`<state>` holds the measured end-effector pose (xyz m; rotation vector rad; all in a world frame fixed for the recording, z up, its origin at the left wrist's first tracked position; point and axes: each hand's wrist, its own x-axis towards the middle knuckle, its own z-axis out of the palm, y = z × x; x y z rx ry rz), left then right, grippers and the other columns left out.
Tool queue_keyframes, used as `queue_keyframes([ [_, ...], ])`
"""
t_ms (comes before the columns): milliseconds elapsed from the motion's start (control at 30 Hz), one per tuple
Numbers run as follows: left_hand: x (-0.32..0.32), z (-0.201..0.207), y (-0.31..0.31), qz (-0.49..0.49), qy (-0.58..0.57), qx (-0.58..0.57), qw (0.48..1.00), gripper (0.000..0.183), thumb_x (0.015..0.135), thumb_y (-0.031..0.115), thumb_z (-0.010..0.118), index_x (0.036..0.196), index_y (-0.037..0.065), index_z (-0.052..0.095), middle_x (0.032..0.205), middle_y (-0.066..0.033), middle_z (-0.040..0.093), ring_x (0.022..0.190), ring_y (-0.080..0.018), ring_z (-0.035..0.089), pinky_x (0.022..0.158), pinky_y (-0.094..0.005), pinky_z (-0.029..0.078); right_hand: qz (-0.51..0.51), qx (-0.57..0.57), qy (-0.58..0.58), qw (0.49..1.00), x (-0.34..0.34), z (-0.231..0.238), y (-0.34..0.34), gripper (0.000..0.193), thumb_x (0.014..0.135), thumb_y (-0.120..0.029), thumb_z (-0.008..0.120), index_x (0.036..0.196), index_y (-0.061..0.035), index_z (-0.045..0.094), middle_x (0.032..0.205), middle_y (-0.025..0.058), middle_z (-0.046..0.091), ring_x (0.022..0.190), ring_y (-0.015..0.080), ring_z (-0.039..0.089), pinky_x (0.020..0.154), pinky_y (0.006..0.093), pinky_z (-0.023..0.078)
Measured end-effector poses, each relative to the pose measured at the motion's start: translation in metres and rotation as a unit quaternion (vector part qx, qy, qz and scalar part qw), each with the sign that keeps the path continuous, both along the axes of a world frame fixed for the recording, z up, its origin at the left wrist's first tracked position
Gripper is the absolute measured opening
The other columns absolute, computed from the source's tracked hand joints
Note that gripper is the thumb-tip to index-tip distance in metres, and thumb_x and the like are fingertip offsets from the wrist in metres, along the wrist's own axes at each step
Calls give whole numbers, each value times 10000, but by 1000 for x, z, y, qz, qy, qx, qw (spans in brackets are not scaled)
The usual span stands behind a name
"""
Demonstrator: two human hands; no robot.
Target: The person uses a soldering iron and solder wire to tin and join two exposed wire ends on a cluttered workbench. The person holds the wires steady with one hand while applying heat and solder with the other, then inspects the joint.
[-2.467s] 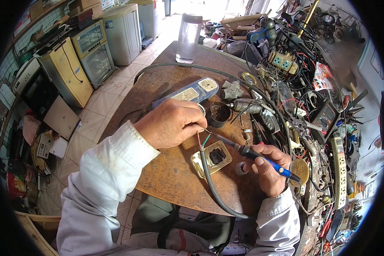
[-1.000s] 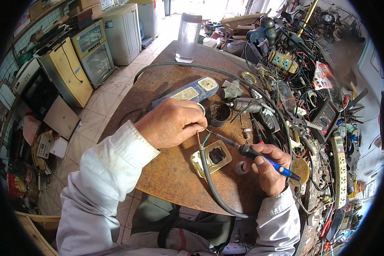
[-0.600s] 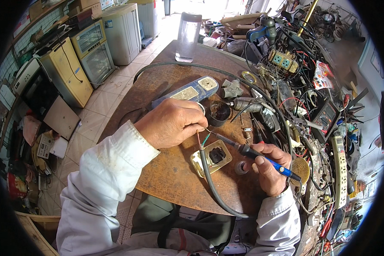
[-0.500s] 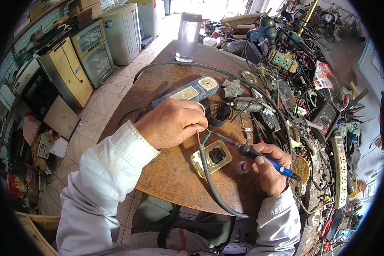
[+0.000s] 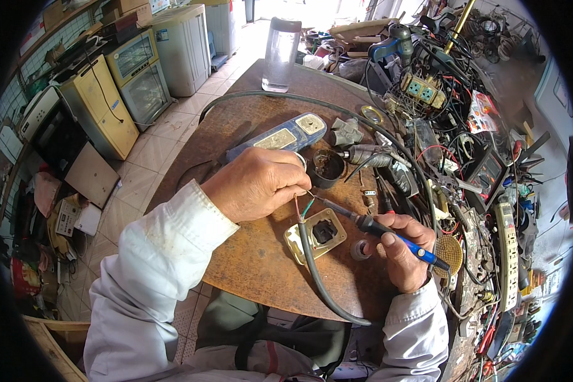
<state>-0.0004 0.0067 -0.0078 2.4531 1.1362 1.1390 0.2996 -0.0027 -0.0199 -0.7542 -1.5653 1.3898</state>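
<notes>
In the centre of my view, the left hand (image 5: 258, 183) has its grip pinched at the ends of the red and green wires (image 5: 307, 207) from the black cable (image 5: 318, 281). Right of centre, the right hand's (image 5: 405, 266) grip is closed around the soldering iron (image 5: 370, 226). I judge the iron light and rigid, best held by its handle, clear of the possibly hot metal shaft; the cable springy, the wires soft. Pale marks on the iron and print on the packet (image 5: 482, 114), upper right, are too small for me to read.

Two hands (image 5: 259, 184) (image 5: 403, 258), one soldering iron (image 5: 398, 238), one clear bottle (image 5: 280, 58), one round black pot (image 5: 326, 182), one open-centred cream housing (image 5: 329, 246)
</notes>
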Motion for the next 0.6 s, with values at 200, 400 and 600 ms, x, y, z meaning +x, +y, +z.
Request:
queue_keyframes([
  [200,0,0,0,-4,4,9,1000,102,792,-31,737,886,-11,701,875,-119,703,783,-242,708,667,-315,576,-4,-1,5,1000,-1,-1,-1,348,918,-183,694,1136,80,627,906,134,712,795,171,678,756,293,538],
  [400,-2,1,0,-11,0,2,1000,108,795,-38,730,894,-11,700,877,-127,699,792,-251,706,674,-323,574,1,3,-1,1000,1,-3,1,361,918,-188,696,1147,82,620,897,136,708,789,173,677,763,302,543],
  [600,-3,1,0,-16,16,4,1000,123,795,-35,727,912,-8,705,908,-128,696,820,-249,704,692,-325,575,3,1,4,1000,1,-3,1,361,918,-181,697,1151,83,617,923,139,710,795,175,680,760,309,547],
])
